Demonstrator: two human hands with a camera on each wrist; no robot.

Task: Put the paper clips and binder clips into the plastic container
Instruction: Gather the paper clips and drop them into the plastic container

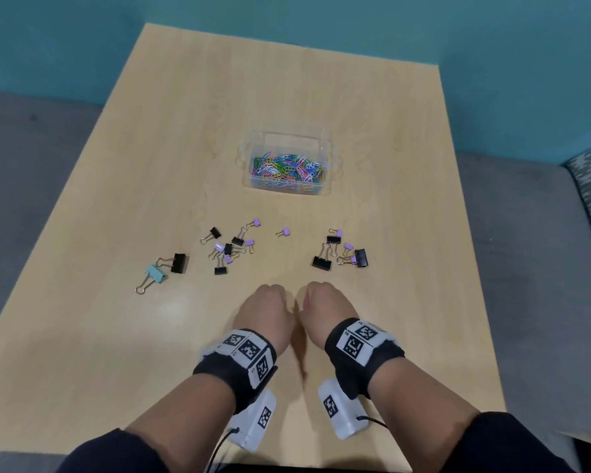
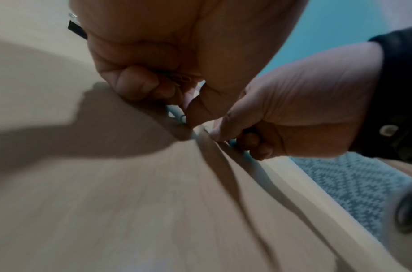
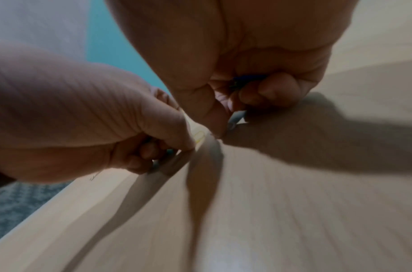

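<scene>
Small coloured paper clips (image 3: 243, 81) are clenched in both fists, left hand (image 1: 265, 310) and right hand (image 1: 323, 307), short of the clear plastic container (image 1: 287, 165) (carrying there seems due next).

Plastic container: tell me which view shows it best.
The head view. The container sits whole on the table beyond the scattered binder clips, its clear walls showing the coloured paper clips inside. Both wrist views are filled by the curled hands and the tabletop; I cannot make out the container in either.
</scene>
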